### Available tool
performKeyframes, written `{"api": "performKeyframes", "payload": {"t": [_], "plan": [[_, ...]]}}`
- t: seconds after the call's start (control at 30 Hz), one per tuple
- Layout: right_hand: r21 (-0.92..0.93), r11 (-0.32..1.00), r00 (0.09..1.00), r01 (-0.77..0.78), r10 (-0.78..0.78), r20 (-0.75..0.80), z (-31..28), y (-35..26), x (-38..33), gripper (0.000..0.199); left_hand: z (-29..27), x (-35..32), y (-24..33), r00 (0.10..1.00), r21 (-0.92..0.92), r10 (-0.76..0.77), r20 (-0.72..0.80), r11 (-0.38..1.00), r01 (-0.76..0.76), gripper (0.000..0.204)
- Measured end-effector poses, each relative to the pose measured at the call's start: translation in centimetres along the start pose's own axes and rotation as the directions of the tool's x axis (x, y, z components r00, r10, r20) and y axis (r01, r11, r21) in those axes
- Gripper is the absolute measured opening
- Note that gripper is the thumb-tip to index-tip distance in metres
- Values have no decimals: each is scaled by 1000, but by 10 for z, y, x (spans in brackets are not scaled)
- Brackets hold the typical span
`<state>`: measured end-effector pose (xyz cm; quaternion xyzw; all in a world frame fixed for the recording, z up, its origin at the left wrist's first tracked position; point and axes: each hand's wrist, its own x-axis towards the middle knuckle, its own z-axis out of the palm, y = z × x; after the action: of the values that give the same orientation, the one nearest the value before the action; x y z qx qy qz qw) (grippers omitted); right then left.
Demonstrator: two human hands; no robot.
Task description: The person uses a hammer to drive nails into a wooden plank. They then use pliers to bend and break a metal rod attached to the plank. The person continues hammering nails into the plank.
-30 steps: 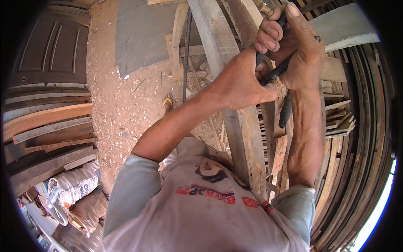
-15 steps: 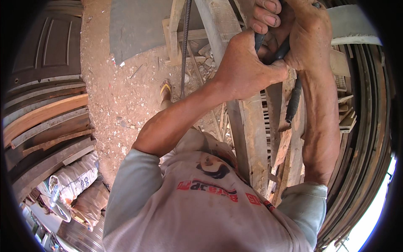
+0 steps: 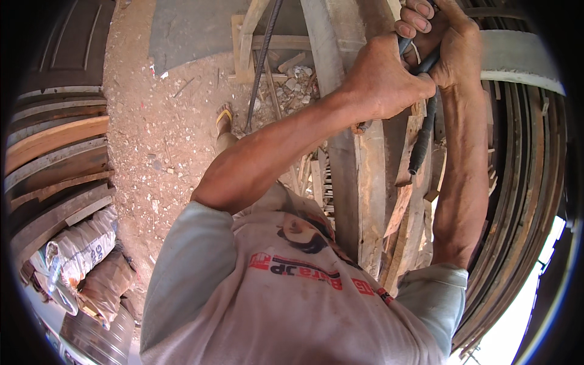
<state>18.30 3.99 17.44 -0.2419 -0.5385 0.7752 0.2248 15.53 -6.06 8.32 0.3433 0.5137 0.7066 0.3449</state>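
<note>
Clutching a dark handle [image 3: 424,131], both hands' grips closed.

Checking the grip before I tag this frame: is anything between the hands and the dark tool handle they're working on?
Nothing visible. The left hand and the right hand both close directly around the dark handle, whose lower end hangs free beside the wooden post. The tool's working end is out of sight.

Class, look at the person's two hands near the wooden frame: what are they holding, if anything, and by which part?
Both the left hand and right hand close on the upper end of a dark handled tool; its lower end hangs free beside the wooden frame.
</note>
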Motion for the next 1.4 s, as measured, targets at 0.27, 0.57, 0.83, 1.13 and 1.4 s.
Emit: {"api": "performKeyframes", "payload": {"t": [0.27, 0.57, 0.83, 1.13, 1.4], "plan": [[75, 997, 1000, -4, 5, -11, -30, -2, 9, 22, 13, 10, 0, 993, 121, -116, 31, 986, 111, 33], [39, 999, 999, -24, 23, 25, -35, -1, 14, 25, 17, 15, -8, 999, 220, -52, 0, 974, 51, 27], [15, 999, 999, -39, 39, 25, -41, 1, 19, 25, 21, 17, -8, 992, 97, -122, 13, 988, 120, 21], [87, 994, 998, -67, 65, 28, -45, 3, 25, 25, 21, 16, -1, 986, 116, -164, 31, 980, 159, 20], [-90, 982, 973, 164, -176, -147, 26, -16, -52, 24, 13, -9, 4, 993, 12, 24, 116, 1000, -26, 30]]}}
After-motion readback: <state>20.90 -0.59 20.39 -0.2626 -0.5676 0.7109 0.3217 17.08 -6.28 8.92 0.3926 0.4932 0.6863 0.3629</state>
